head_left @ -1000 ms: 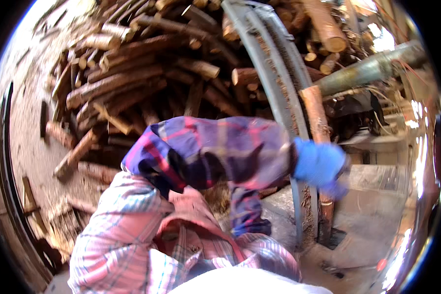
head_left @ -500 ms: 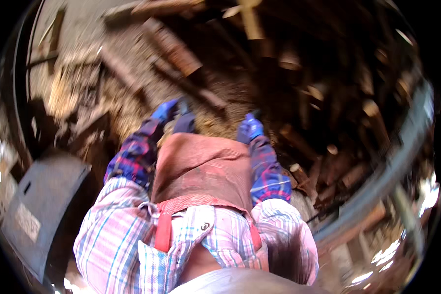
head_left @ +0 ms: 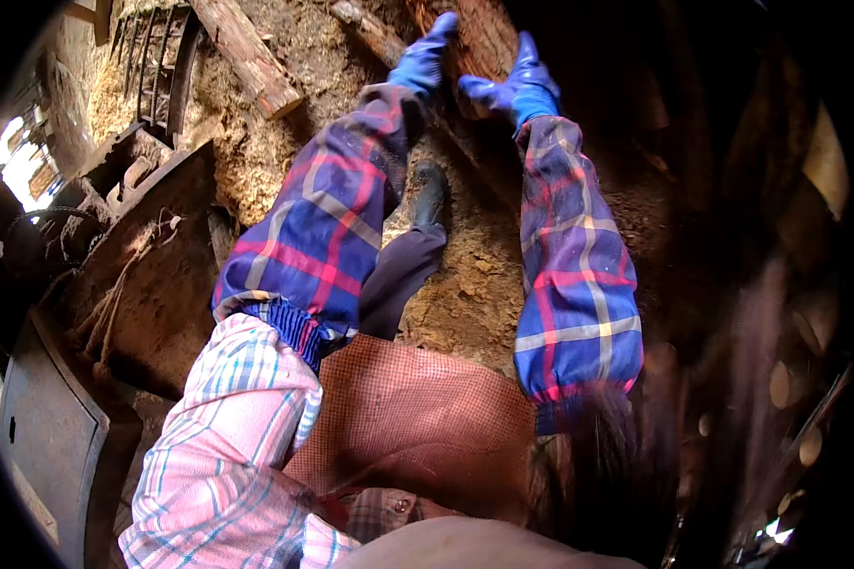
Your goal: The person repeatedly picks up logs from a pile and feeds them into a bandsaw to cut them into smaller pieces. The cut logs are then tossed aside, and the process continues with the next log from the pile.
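My left hand point(head_left: 425, 57), in a blue glove, reaches to the far middle with its fingers stretched out. It lies by the left side of a reddish-brown, rough-barked log point(head_left: 485, 40). My right hand point(head_left: 517, 85), gloved alike, is at the log's lower right side, thumb and fingers spread apart. Neither hand is closed round the log; whether they touch it I cannot tell. The log's far end runs out of the picture. Just left of my left hand lies a thinner log point(head_left: 368, 30).
Another log point(head_left: 247, 59) lies on the sawdust-strewn ground point(head_left: 474, 294) at the far left. Near it stand curved metal tines point(head_left: 152, 66). A rusty metal panel point(head_left: 152, 284) and a grey metal box point(head_left: 52, 436) are on the left. Cut log ends point(head_left: 780, 384) show in the dark at right.
Both hands have moved forward, away from my body, to the log. My arms are stretched out now, and the view has swung so the woodpile at right is darker and blurred.
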